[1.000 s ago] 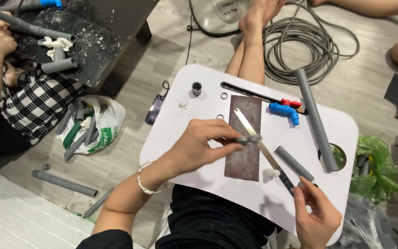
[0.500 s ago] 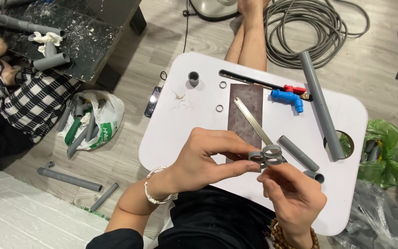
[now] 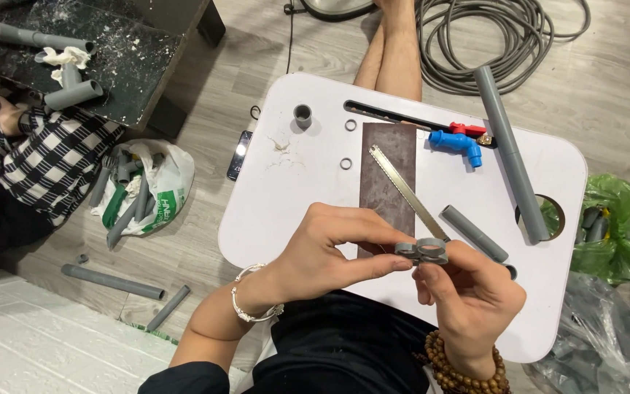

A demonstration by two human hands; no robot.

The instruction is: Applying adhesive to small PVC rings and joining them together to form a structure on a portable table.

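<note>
Over the near edge of the desk: both hands are meeting above the white lap desk (image 3: 293, 219), lifted clear of its top.
Left hand: the left hand (image 3: 329, 252) is pinching one end of a small grey pipe clamp (image 3: 422, 252) between thumb and fingertips, grasping it firmly.
Right hand: the right hand (image 3: 472, 299) is gripping the other end of the same clamp from below, thumb laid along its side, fingers curled under it.
What has changed: a second ago the left hand was lying on the dark sanding sheet (image 3: 388, 179) with the saw blade (image 3: 406, 191), and the right hand was down at the near right corner; now both are raised and closing on the clamp, so the handling is shifting from the blade to this small fitting, by the look of it.
Blade now: the saw blade is lying slantwise across the dark sheet, untouched.
Far edge: a blue plastic tap (image 3: 455, 146) with a red handle is sitting beside the long grey pipe (image 3: 510, 153), which is running down the right side towards the round hole.
Middle right: a short grey pipe piece (image 3: 473, 233) is lying just beside the hands.
Far left part: a small grey coupling (image 3: 302, 115) is standing upright near two loose rings.
Off the desk: another person in a checked garment (image 3: 45, 164) is working with pipe pieces at a dark table.
</note>
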